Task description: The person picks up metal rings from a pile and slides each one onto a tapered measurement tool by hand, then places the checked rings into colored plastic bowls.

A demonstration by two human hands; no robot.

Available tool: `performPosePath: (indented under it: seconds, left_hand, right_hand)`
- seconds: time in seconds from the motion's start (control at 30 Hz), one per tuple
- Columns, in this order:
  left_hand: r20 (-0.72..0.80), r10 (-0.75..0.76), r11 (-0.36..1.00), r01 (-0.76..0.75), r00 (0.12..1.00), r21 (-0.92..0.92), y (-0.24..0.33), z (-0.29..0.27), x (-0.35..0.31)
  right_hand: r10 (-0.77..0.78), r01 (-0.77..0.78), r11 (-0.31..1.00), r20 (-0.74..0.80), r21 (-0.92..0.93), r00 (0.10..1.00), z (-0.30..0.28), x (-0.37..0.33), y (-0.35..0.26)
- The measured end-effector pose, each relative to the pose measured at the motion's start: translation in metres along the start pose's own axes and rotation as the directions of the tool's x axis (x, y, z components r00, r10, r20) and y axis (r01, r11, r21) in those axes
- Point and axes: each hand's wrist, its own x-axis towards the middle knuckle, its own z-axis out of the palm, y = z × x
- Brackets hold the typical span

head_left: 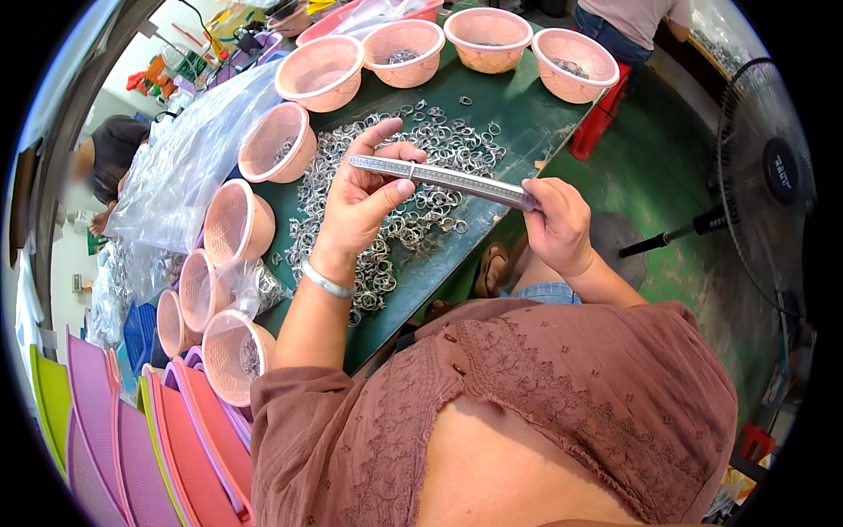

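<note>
Nearest, the person is wearing a brown embroidered blouse (571,369); to the near left, pink, purple and lime-green perforated plastic baskets (145,448) are standing in a stack.
Over the near side of a dark green flat-topped table (520,110), both hands are holding up a long, grey, tapered metal rod (470,182), its thick end pointing right; the right hand (560,220) is pinching that end between thumb and fingers; the left hand (362,189), a silver-coloured bangle (327,279) circling its wrist, is closing thumb and fingers around the thinner part; a small silver-coloured metal ring (412,171) appears to be encircling the rod there, by the thumb tip; whether the fingers are pressing ring or rod, I cannot tell.
Beyond and beneath the hands, a loose heap of silver-coloured metal rings (379,274) is lying on the table; round pink plastic bowls (319,83) are curving about its left and far sides, several holding small metal pieces; left of them, a large clear plastic sheet (189,167) is spreading; right, a black round fan (746,198) is standing; farther off, a co-worker in a pale pink top (619,18) is showing beside a red plastic stool (600,119).
</note>
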Motion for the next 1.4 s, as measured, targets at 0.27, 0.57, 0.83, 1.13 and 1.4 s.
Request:
performPosePath:
  seconds: [0.27, 0.57, 0.83, 1.13, 1.4]
  left_hand:
    - [-0.037, 0.004, 1.0, -0.005, 0.999, -0.027, 0.0, -0.003, -0.008]
    - [-0.108, 0.019, 0.999, -0.016, 0.994, 0.029, 0.005, -0.008, -0.02]
    - [-0.151, 0.096, 0.995, -0.093, 0.984, 0.03, 0.007, -0.004, -0.021]
    - [-0.455, 0.215, 0.929, -0.324, 0.864, -0.176, 0.021, -0.028, -0.028]
    - [-0.577, 0.108, 0.992, -0.125, 0.809, 0.011, 0.011, -0.031, -0.038]
  right_hand:
    - [0.015, -0.015, 1.0, 0.031, 0.017, 0.999, 0.005, 0.003, -0.003]
    - [0.034, -0.039, 0.996, 0.064, 0.083, 0.997, 0.016, 0.009, -0.011]
    - [0.3, -0.399, 0.838, 0.297, 0.373, 0.907, 0.02, -0.004, -0.015]
    - [0.338, -0.587, 0.652, 0.51, 0.479, 0.791, 0.013, -0.012, 0.0]
    - [0.402, -0.66, 0.56, 0.532, 0.501, 0.745, 0.008, -0.014, 0.003]
